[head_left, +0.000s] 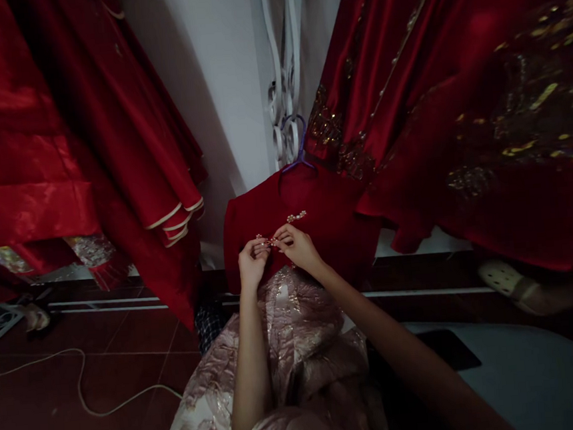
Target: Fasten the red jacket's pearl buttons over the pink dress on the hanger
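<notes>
A red garment [331, 218] hangs from a purple hanger [302, 157] in front of me. Pearl-like beaded trim [296, 216] shows on its chest, and another small beaded piece [259, 235] sits beside my fingers. My left hand [255, 259] is closed in a pinch at the garment's front. Opposite it, fingertips nearly touching, my right hand [294, 244] also pinches there. A small beaded fastening seems to be between the fingertips, mostly covered by them. Shiny pink brocade fabric [301, 327] spreads below the hands, under my forearms.
Red gowns [143, 134] hang at the left, and sequinned red dresses [488, 110] at the right. White scrolled metalwork [284, 74] stands behind the hanger. A cable [85, 380] crosses the tiled floor. A person's foot in a pale clog [507, 279] is at the right.
</notes>
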### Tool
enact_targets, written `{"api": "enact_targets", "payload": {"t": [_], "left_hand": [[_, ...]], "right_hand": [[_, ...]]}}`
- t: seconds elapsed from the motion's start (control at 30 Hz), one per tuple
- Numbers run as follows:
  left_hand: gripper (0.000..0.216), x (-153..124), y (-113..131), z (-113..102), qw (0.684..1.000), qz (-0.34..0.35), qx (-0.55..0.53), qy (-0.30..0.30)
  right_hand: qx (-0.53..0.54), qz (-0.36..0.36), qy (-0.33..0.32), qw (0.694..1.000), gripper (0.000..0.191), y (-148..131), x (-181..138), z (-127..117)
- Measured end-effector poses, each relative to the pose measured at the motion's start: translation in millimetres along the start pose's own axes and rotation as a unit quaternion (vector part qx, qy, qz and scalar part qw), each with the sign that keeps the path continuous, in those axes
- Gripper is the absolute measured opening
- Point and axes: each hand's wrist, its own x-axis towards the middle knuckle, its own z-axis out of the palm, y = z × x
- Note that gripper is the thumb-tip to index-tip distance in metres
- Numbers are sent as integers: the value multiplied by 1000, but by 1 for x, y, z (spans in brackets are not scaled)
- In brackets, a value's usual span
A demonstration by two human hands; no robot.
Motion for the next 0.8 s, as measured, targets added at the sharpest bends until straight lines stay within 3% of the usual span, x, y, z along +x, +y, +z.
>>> {"api": "enact_targets", "payload": {"t": [0.23,0.53,0.8], "left_hand": [[32,-3,10,0,999,-30,23,2],[26,-5,9,2,993,-14,99,64],[23,-4,5,-5,997,27,66,5]], "right_hand": [[-13,0,2,1000,9,-1,1,7],[-83,-20,34,996,7,-1,-5,13],[-73,-21,52,996,8,-2,-1,16]]}}
